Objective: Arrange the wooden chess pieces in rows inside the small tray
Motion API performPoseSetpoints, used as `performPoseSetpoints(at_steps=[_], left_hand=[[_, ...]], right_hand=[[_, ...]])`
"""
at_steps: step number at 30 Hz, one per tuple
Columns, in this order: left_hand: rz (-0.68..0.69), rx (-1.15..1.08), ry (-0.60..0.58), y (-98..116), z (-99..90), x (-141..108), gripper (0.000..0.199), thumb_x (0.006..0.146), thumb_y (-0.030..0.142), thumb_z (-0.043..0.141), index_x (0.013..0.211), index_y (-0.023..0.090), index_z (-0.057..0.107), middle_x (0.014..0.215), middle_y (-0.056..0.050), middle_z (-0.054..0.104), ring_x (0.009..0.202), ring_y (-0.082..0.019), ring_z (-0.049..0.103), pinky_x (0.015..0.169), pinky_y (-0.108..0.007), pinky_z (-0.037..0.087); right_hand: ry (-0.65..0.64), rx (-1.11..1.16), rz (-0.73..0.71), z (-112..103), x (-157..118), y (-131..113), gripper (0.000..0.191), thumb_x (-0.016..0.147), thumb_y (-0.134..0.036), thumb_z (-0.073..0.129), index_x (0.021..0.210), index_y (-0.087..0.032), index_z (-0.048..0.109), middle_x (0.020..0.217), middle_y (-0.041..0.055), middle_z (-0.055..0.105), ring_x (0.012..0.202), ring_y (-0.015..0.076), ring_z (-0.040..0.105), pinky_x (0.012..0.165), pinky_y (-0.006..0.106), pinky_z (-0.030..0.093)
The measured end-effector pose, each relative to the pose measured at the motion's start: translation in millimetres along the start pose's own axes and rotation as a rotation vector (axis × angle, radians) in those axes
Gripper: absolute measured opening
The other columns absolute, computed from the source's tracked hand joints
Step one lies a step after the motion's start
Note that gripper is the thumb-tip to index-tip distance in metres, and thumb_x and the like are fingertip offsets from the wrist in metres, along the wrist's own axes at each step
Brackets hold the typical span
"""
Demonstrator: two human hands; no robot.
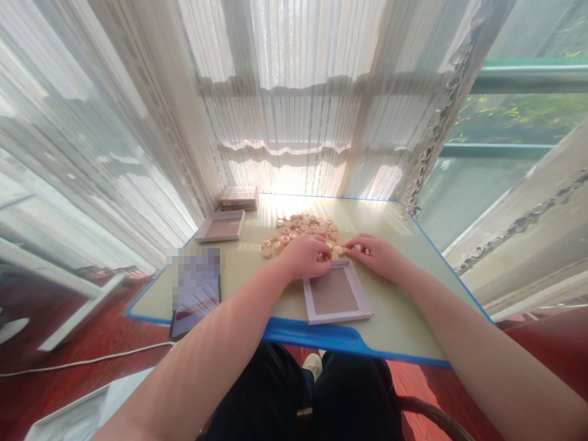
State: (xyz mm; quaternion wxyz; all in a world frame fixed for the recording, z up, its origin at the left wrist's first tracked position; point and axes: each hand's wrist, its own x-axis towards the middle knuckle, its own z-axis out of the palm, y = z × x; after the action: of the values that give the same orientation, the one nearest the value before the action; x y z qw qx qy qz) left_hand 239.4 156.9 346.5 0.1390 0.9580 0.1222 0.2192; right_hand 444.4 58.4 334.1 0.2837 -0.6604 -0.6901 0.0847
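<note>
On the tabletop (399,324), an open box (334,293) is set nearest. Beyond it, the left hand (309,254) and right hand (377,255) are curled at the heaped discs (303,224), any grip unclear. Discs are seemingly being picked; a light pinch is called for.

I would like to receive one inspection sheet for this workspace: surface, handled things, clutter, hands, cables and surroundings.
Surface: pale tabletop, blue edging, sunlight streaks.
Handled things: round wooden pieces in a loose heap; shallow open box on the near side of them.
Clutter: second open box and stacked flat boxes at far left; dark-edged device, partly pixelated, at left edge.
Hands: left hand curled between heap and box; right hand with fingertips at heap's right side; grips unclear.
Cables: white cable, lower left.
Surroundings: sheer curtains, reddish floor.
</note>
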Motion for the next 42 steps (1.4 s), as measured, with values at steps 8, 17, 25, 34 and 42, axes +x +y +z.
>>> performPoseSetpoints(at_steps=[8,17,25,34,42], left_hand=[[0.023,-0.001,-0.064,0,1.5,10,0.018,0.075,0.019,0.055,0.075,0.020,0.073,0.079,-0.003,0.066,0.079,-0.016,0.058,0.076,-0.026,0.044],[-0.032,0.045,-0.012,0,-2.6,7,0.027,0.082,0.039,0.054,0.087,0.019,0.072,0.083,-0.005,0.066,0.081,-0.017,0.058,0.076,-0.027,0.043],[-0.148,0.072,0.011,-13,3.0,11,0.057,0.095,0.043,0.026,0.063,0.017,0.066,0.067,-0.003,0.064,0.067,-0.012,0.058,0.068,-0.022,0.041],[-0.189,0.253,0.167,-13,3.4,12,0.056,0.095,0.043,0.027,0.060,0.017,0.064,0.065,-0.005,0.063,0.068,-0.014,0.058,0.066,-0.025,0.041],[-0.262,0.360,-0.027,-13,-4.7,39,0.049,0.088,0.044,0.037,0.056,0.016,0.062,0.055,-0.005,0.059,0.055,-0.016,0.053,0.054,-0.026,0.035]], right_hand=[[0.107,0.001,0.020,12,9,6,0.023,0.085,-0.025,0.048,0.092,-0.020,0.070,0.090,0.0051,0.070,0.084,0.0181,0.062,0.078,0.031,0.047],[0.228,0.060,-0.075,18,9,7,0.025,0.087,-0.028,0.047,0.095,-0.023,0.070,0.095,0.0067,0.062,0.089,0.0183,0.059,0.085,0.032,0.046],[0.154,-0.076,-0.149,20,6,10,0.026,0.089,-0.033,0.047,0.091,-0.029,0.072,0.113,0.0026,0.065,0.104,0.0217,0.051,0.095,0.040,0.037],[0.138,-0.080,-0.101,15,14,21,0.026,0.087,-0.030,0.046,0.084,-0.022,0.070,0.098,0.0051,0.069,0.094,0.0204,0.057,0.091,0.038,0.038],[0.150,-0.096,-0.069,13,9,22,0.023,0.086,-0.030,0.050,0.093,-0.024,0.071,0.103,0.0041,0.069,0.100,0.0204,0.055,0.094,0.038,0.038]])
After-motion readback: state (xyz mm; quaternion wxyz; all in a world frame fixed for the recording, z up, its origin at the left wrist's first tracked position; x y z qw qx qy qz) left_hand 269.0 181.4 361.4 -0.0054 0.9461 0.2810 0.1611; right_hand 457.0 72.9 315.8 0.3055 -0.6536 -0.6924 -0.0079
